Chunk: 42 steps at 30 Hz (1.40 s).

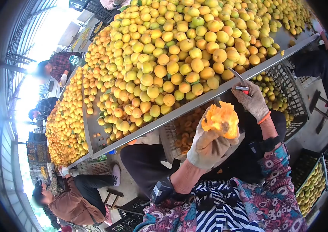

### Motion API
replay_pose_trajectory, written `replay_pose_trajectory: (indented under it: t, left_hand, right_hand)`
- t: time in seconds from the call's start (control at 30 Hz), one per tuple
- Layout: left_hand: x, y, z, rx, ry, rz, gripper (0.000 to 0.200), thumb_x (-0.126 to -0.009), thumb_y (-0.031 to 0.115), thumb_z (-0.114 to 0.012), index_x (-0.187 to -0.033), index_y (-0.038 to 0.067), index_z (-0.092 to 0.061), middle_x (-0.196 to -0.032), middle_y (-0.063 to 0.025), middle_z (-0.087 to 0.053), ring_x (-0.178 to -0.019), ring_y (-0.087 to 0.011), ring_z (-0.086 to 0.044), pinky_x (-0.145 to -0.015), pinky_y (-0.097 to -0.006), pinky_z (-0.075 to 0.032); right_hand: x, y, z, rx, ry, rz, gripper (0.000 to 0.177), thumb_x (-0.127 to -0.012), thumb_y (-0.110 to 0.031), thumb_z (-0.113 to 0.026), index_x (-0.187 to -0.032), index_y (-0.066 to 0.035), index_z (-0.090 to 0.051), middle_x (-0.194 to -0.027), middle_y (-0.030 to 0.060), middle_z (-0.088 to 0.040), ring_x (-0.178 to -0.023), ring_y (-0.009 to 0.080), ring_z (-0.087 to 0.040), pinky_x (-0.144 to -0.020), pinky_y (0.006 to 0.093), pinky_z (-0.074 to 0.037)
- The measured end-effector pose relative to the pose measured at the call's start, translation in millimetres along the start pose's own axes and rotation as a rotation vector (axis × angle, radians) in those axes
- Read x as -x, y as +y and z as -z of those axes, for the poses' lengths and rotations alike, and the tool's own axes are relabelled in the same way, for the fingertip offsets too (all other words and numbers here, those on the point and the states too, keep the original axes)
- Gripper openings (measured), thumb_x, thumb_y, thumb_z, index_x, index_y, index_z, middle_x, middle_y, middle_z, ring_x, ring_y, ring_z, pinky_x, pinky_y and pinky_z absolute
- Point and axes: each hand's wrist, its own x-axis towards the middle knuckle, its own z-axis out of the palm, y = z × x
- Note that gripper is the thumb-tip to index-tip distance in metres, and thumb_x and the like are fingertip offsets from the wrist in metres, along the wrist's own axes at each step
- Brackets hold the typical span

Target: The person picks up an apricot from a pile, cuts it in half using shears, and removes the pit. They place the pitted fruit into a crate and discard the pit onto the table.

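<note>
Two gloved hands are raised near the sloping metal rim of the bench [195, 102], and each one grips something. The left hand [205, 149] pinches a torn-open orange fruit with ragged wet flesh [222, 120] at its fingertips, the open side turned up toward the head camera. The right hand [252, 99] is closed round a small curved steel knife with a red handle [242, 89].

Seen from the head, the fruit lies to the left of the right hand and a little nearer the body, with a gap between them. The blade's long axis runs from the handle up and leftward over the rim, toward the heaped yellow-orange fruits [152, 77], so its tip points away from the torn one. The fruit's own long axis is hard to tell. Behind the left hand sits a pale plastic crate [166, 144] holding orange pieces.
</note>
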Motion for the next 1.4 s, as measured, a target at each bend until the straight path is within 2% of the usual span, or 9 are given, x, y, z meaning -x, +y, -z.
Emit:
replay_pose_trajectory:
  t: [0.3,0.33,0.47,0.57,0.9,0.97,1.17,1.3,1.4]
  left_hand:
    - [7,-39,-71,-0.166,-0.58,-0.167,0.036,-0.092,0.039,-0.055,-0.085,0.005,-0.062,-0.081,-0.0115,-0.067,-0.059,-0.0204,-0.06,-0.052,-0.0274,-0.052]
    - [9,-35,-71,-0.107,-0.706,0.028,0.029,-0.083,0.036,-0.068,-0.084,0.008,-0.064,-0.084,-0.0131,-0.063,-0.078,-0.0299,-0.059,-0.062,-0.0361,-0.05]
    - [7,-61,-89,0.108,-0.802,-0.282,0.031,-0.092,0.029,-0.058,-0.094,-0.001,-0.063,-0.093,-0.0177,-0.063,-0.077,-0.0308,-0.063,-0.063,-0.0392,-0.054]
    - [38,-52,-91,-0.054,-0.539,0.007,0.025,-0.084,0.031,-0.07,-0.086,0.007,-0.064,-0.086,-0.0107,-0.063,-0.078,-0.0263,-0.06,-0.066,-0.0338,-0.048]
    - [3,-97,-66,0.373,-0.976,-0.456,0.036,-0.092,0.025,-0.058,-0.105,-0.008,-0.058,-0.106,-0.025,-0.06,-0.087,-0.0353,-0.064,-0.07,-0.0433,-0.053]
    - [36,-41,-76,0.023,-0.536,0.032,0.025,-0.08,0.027,-0.075,-0.083,0.005,-0.064,-0.087,-0.0107,-0.063,-0.078,-0.0264,-0.06,-0.067,-0.0338,-0.048]
    - [42,-5,-34,-0.139,-0.575,-0.126,0.039,-0.085,0.034,-0.065,-0.103,0.001,-0.056,-0.091,-0.0195,-0.062,-0.082,-0.0335,-0.06,-0.066,-0.0399,-0.054]
    - [96,31,-5,-0.331,0.12,0.072,0.062,-0.072,0.029,-0.08,-0.119,0.006,-0.046,-0.114,-0.0233,-0.053,-0.098,-0.0387,-0.059,-0.08,-0.0477,-0.054]
    - [132,31,38,-0.251,0.453,-0.175,0.056,-0.076,0.015,-0.075,-0.121,0.006,-0.043,-0.12,-0.0205,-0.051,-0.103,-0.0381,-0.058,-0.085,-0.0435,-0.055]
  right_hand:
    - [2,-2,-1,0.014,0.008,0.029,0.013,-0.086,-0.013,-0.066,-0.09,-0.002,-0.062,-0.072,-0.0024,-0.058,-0.071,0.0042,-0.049,-0.067,0.0245,-0.045]
    - [1,-1,0,0.016,0.009,0.031,0.012,-0.086,-0.013,-0.066,-0.09,-0.003,-0.062,-0.073,-0.0022,-0.058,-0.071,0.0041,-0.049,-0.067,0.0245,-0.045]
    - [-1,6,-1,-0.001,0.024,0.099,0.014,-0.085,-0.018,-0.065,-0.088,-0.005,-0.062,-0.069,-0.0057,-0.054,-0.06,0.0026,-0.048,-0.054,0.0189,-0.04]
    - [3,-1,2,0.035,0.006,0.028,0.013,-0.086,-0.015,-0.065,-0.09,-0.004,-0.062,-0.071,-0.0029,-0.056,-0.067,0.0038,-0.048,-0.062,0.0223,-0.043]
    - [0,6,-1,-0.069,-0.018,0.047,0.01,-0.087,-0.014,-0.065,-0.091,-0.005,-0.063,-0.071,-0.0073,-0.053,-0.062,0.0022,-0.047,-0.056,0.0185,-0.039]
    - [0,-4,-2,-0.046,0.004,-0.027,0.011,-0.087,-0.014,-0.065,-0.092,-0.006,-0.063,-0.071,-0.0075,-0.052,-0.062,0.0022,-0.047,-0.056,0.0183,-0.038]
    - [-4,13,-9,-0.047,0.05,-0.066,0.017,-0.087,-0.016,-0.066,-0.1,-0.006,-0.063,-0.065,-0.0096,-0.051,-0.05,-0.0011,-0.041,-0.042,0.0159,-0.028]
    - [-10,20,-15,-0.026,0.04,-0.045,0.018,-0.086,-0.017,-0.067,-0.1,-0.007,-0.063,-0.063,-0.007,-0.053,-0.049,-0.0006,-0.042,-0.042,0.0159,-0.028]
    - [-10,17,-20,-0.001,0.028,-0.056,0.018,-0.086,-0.017,-0.068,-0.1,-0.007,-0.063,-0.063,-0.0059,-0.053,-0.047,-0.0001,-0.042,-0.041,0.0163,-0.028]
